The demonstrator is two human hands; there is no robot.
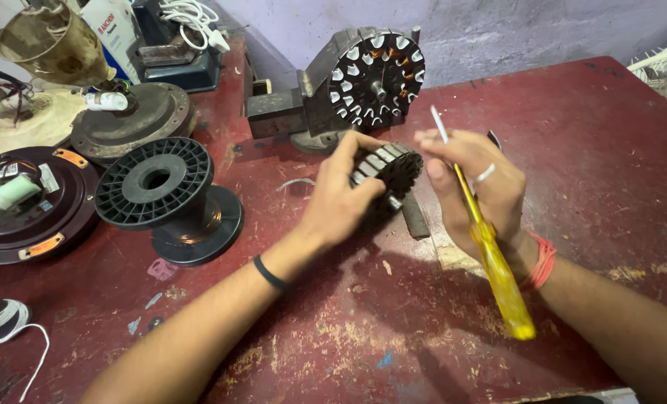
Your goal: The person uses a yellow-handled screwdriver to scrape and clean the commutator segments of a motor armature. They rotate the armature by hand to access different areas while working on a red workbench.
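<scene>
Left hand [341,196] closed in a firm grip around a small dark stator core [388,170], fingers wrapped over its slotted rim, held just above the red desk [588,120] in front of a bench vise [296,112]. Right hand [474,191] curled shut on a yellow-handled screwdriver [490,254], thumb and fingertips pinching near the shaft, metal tip pointing up and away, handle slanting down past the wrist. Off to the left, a black plastic spool [170,198] resting on the desk, well apart from both hands.
</scene>
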